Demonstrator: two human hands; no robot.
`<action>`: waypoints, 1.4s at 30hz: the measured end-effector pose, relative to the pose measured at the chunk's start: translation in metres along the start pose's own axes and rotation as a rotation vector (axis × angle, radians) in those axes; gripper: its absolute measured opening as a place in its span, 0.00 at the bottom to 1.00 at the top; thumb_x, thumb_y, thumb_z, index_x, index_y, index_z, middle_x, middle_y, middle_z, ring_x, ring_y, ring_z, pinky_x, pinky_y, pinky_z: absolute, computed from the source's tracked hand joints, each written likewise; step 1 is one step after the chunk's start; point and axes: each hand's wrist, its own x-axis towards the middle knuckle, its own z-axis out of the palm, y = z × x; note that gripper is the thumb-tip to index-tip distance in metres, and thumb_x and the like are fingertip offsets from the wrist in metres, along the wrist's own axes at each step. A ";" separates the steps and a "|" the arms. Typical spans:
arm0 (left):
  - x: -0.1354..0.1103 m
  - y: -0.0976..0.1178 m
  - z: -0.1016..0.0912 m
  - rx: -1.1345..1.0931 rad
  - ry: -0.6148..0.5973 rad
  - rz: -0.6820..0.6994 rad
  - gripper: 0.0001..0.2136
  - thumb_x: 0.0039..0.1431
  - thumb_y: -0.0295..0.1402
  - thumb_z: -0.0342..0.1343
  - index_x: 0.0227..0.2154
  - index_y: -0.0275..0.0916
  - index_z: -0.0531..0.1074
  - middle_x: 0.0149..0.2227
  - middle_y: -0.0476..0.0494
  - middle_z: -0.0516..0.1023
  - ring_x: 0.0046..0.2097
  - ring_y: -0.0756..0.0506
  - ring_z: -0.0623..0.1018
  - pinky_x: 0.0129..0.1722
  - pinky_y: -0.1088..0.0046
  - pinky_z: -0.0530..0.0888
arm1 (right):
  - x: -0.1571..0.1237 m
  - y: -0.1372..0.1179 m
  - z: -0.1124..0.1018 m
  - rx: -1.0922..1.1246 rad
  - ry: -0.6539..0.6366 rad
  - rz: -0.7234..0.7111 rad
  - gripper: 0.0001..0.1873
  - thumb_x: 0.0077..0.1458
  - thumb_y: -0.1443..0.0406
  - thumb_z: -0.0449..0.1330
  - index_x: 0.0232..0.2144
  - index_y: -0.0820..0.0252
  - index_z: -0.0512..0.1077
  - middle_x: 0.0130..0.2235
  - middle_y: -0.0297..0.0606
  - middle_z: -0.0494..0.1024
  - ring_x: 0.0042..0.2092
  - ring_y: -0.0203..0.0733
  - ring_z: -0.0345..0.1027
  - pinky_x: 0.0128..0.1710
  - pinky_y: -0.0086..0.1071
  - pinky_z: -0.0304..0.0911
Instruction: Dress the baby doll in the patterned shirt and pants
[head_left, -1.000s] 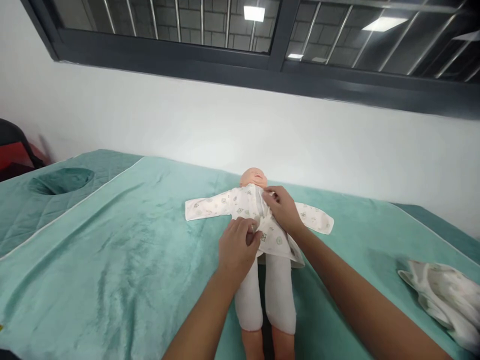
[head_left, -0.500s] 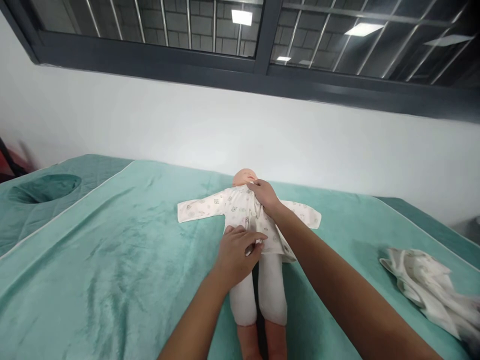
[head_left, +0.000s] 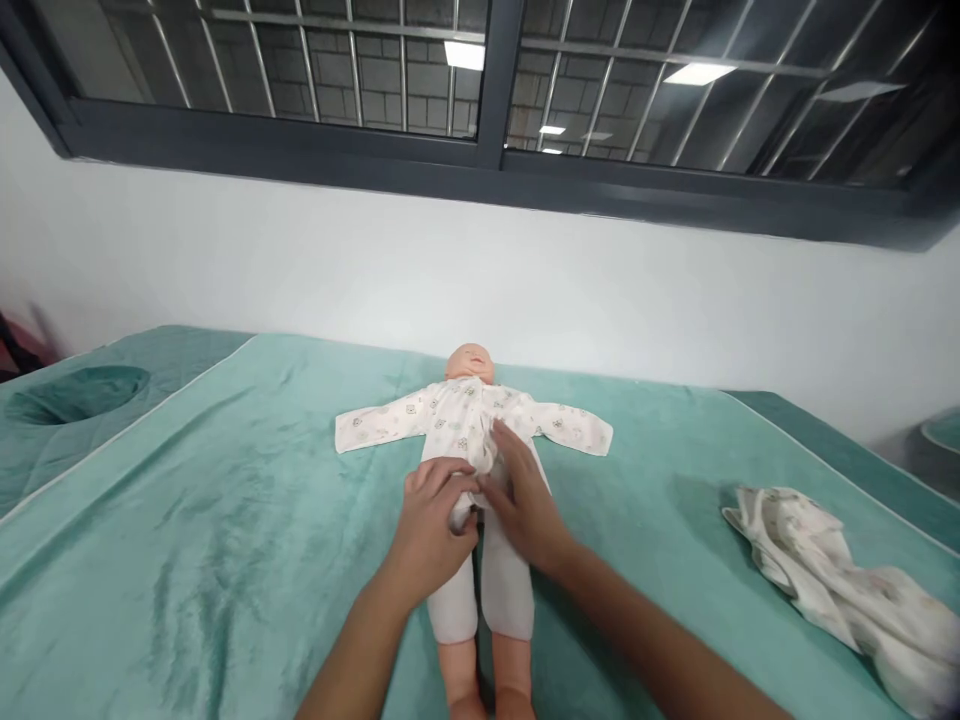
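A baby doll (head_left: 470, 362) lies on its back with its head toward the wall and its legs toward me. It wears a white printed baby shirt (head_left: 450, 410), both sleeves stretched out to the sides. White cloth covers the thighs; the lower legs are bare. My left hand (head_left: 439, 520) is closed on the shirt's lower front edge, bunching the fabric. My right hand (head_left: 525, 500) is at the shirt's other front side, thumb near the left fingertips and fingers bent over the gathered cloth. The fingers partly hide the hem.
The doll lies on a green plush cover (head_left: 225, 500). Crumpled white printed cloth (head_left: 832, 570) lies to the right. At the far left the cover has a round hole (head_left: 79, 392). A white wall (head_left: 465, 260) and a dark-framed window (head_left: 491, 150) stand behind.
My right hand has come down from the doll's collar to the shirt's lower front, beside my left hand. The view has shifted slightly, and the doll's right-side sleeve is now uncovered.
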 end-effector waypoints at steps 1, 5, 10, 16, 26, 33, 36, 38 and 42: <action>-0.003 0.000 0.001 0.005 0.009 -0.011 0.16 0.48 0.20 0.55 0.39 0.44 0.71 0.49 0.46 0.73 0.54 0.41 0.68 0.53 0.59 0.64 | -0.017 -0.003 -0.003 -0.037 -0.034 -0.020 0.31 0.62 0.62 0.55 0.65 0.51 0.52 0.68 0.44 0.52 0.68 0.51 0.43 0.65 0.54 0.47; -0.008 0.000 0.004 0.026 0.097 -0.040 0.09 0.57 0.24 0.53 0.36 0.44 0.72 0.48 0.44 0.73 0.52 0.41 0.69 0.53 0.57 0.65 | -0.044 -0.016 -0.012 -0.181 -0.006 -0.073 0.29 0.58 0.64 0.59 0.60 0.50 0.61 0.64 0.44 0.61 0.65 0.55 0.51 0.60 0.56 0.56; -0.015 0.002 0.001 -0.039 0.134 0.035 0.08 0.65 0.31 0.47 0.35 0.43 0.72 0.39 0.44 0.75 0.44 0.43 0.72 0.47 0.60 0.70 | -0.026 -0.022 -0.015 -0.404 0.023 -0.143 0.07 0.59 0.70 0.57 0.37 0.54 0.73 0.51 0.43 0.73 0.52 0.52 0.63 0.49 0.48 0.64; -0.022 0.002 0.004 0.032 0.154 0.029 0.07 0.60 0.29 0.53 0.40 0.43 0.72 0.41 0.44 0.74 0.46 0.43 0.72 0.48 0.61 0.70 | -0.035 -0.020 -0.015 -0.363 -0.086 -0.228 0.07 0.63 0.70 0.53 0.37 0.57 0.70 0.40 0.40 0.75 0.44 0.46 0.65 0.45 0.42 0.64; -0.023 0.002 0.002 -0.041 0.175 0.070 0.08 0.64 0.29 0.48 0.37 0.43 0.72 0.38 0.44 0.75 0.44 0.44 0.73 0.46 0.64 0.71 | -0.060 -0.033 -0.033 -0.136 -0.081 -0.152 0.18 0.61 0.72 0.54 0.51 0.53 0.68 0.51 0.39 0.73 0.53 0.45 0.64 0.56 0.45 0.62; -0.033 0.003 -0.003 -0.214 0.190 0.016 0.06 0.63 0.30 0.49 0.36 0.40 0.72 0.36 0.46 0.77 0.38 0.47 0.76 0.38 0.72 0.72 | -0.094 -0.026 -0.081 -0.219 -0.103 -0.070 0.20 0.60 0.70 0.53 0.53 0.51 0.68 0.53 0.41 0.72 0.54 0.45 0.66 0.53 0.44 0.65; -0.035 0.003 -0.003 -0.232 0.209 -0.038 0.07 0.62 0.33 0.51 0.36 0.39 0.73 0.34 0.46 0.78 0.35 0.47 0.76 0.35 0.73 0.72 | -0.109 0.010 -0.144 -0.576 0.030 0.083 0.19 0.61 0.66 0.53 0.54 0.55 0.67 0.54 0.47 0.72 0.54 0.51 0.66 0.53 0.49 0.63; -0.036 0.002 -0.003 -0.235 0.232 -0.105 0.08 0.62 0.34 0.51 0.36 0.38 0.74 0.32 0.47 0.78 0.32 0.48 0.76 0.33 0.74 0.71 | -0.120 0.036 -0.194 -0.877 0.053 0.290 0.20 0.59 0.60 0.56 0.52 0.60 0.67 0.56 0.53 0.69 0.56 0.60 0.64 0.53 0.54 0.61; -0.041 0.002 -0.005 -0.253 0.227 -0.201 0.10 0.62 0.36 0.51 0.37 0.38 0.74 0.31 0.47 0.78 0.32 0.47 0.76 0.31 0.74 0.71 | -0.136 0.068 -0.259 -1.031 -0.087 0.784 0.18 0.58 0.54 0.53 0.41 0.61 0.70 0.46 0.55 0.75 0.43 0.61 0.71 0.39 0.49 0.64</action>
